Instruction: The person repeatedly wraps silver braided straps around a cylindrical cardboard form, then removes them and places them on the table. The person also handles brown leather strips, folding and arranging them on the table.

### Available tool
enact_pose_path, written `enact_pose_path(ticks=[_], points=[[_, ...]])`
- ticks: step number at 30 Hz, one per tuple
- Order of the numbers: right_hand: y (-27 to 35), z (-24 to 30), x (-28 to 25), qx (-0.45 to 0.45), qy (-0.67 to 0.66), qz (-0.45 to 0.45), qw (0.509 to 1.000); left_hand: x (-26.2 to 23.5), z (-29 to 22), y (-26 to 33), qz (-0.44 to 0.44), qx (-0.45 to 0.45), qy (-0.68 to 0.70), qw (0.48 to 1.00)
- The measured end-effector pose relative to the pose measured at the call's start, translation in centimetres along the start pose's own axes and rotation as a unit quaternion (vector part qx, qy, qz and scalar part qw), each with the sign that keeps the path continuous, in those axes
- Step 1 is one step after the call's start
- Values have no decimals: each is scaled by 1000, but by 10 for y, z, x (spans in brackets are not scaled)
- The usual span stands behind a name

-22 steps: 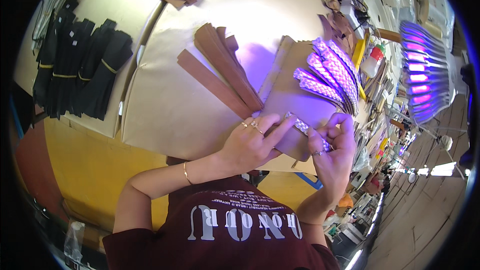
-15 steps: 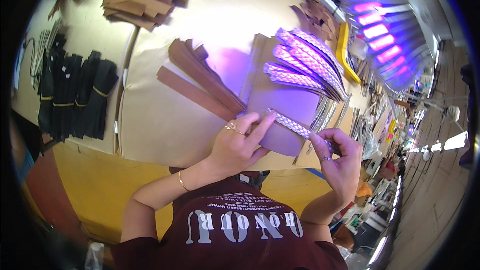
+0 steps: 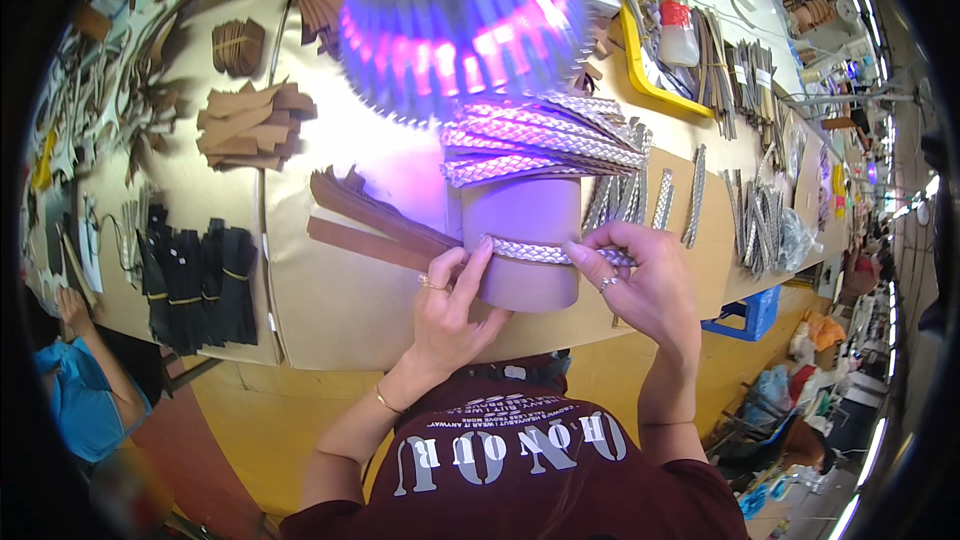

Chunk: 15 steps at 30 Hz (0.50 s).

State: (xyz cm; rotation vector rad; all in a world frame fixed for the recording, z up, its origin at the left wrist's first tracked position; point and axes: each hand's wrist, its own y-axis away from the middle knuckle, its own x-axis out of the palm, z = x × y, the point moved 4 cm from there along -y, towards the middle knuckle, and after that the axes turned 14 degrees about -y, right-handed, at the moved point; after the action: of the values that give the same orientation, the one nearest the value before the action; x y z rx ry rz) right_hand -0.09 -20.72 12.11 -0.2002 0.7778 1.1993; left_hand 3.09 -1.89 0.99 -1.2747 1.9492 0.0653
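A silver braided strip (image 3: 530, 252) lies across a smooth brown board (image 3: 520, 208) that looks curved. At the strip's left end my left hand (image 3: 450, 315) presses it down with a fingertip, the thumb lower by the board's edge. Toward the other end my right hand (image 3: 648, 278) pinches the strip between thumb and fingers, and a short tail shows past the thumb. Beyond, a bundle of similar braided strips (image 3: 540, 145) rests on the board's far part under purple light. Flat brown strips (image 3: 370, 225) fan out left of the board.
A round lamp (image 3: 465, 35) with glowing pink-purple lights hangs over the far side. Black banded bundles (image 3: 200, 280) and brown pieces (image 3: 255, 125) lie leftward. A yellow tray (image 3: 650, 75), a red-and-clear bottle (image 3: 678, 30) and more braided strips (image 3: 760, 225) are rightward. Another person's arm (image 3: 100, 360) shows far left.
The view has shifted, so the lamp now appears nearer the middle. The braided strip lies more level than before. Both hands keep their places at its two ends.
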Motion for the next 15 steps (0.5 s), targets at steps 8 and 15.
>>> enact_pose_path(ticks=[8, 15], points=[[1, -54, -7, 69, -81, -21, 994, 1, 0, 0, 5, 6, -17, 1000], [3, -74, 3, 74, -194, -31, 978, 2, 0, 0, 17, 15, -49, 999]])
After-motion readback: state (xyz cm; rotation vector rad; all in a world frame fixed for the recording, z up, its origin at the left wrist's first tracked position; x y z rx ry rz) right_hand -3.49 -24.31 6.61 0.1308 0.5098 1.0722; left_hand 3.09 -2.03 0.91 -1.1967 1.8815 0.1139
